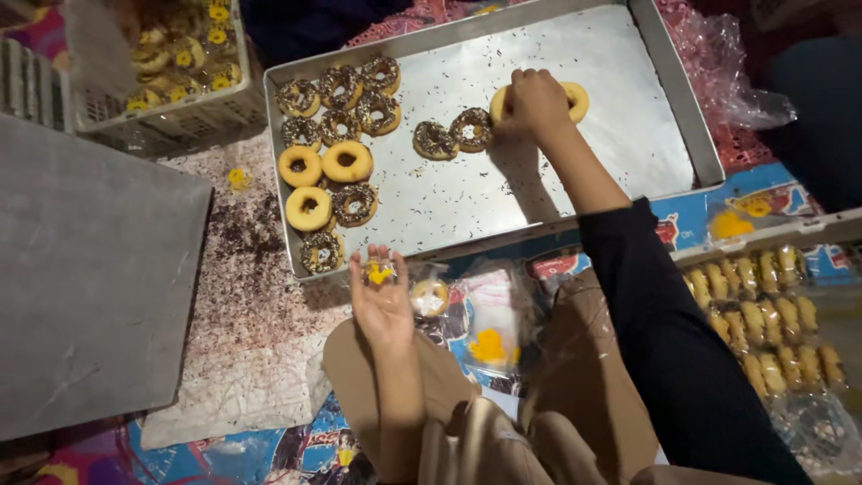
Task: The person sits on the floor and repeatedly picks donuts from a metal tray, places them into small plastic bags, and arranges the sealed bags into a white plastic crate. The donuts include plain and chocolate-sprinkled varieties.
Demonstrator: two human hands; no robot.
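Observation:
My right hand (534, 101) reaches onto the metal tray (557, 180) and grips a yellow-glazed donut (575, 101) near the tray's far middle. Two chocolate-sprinkled donuts (453, 135) lie just left of it. My left hand (382, 296) rests palm up just below the tray's near edge, holding a clear plastic wrapper with a yellow print (379, 272). More donuts (337, 144), some sprinkled and some plain yellow, crowd the tray's left side.
A plastic basket (171, 99) of wrapped donuts stands at the back left. A grey board (90, 269) lies on the left. Clear wrappers (489, 323) lie in my lap. Packed yellow pastries (772, 314) sit on the right. Sprinkles litter the paper (242, 296).

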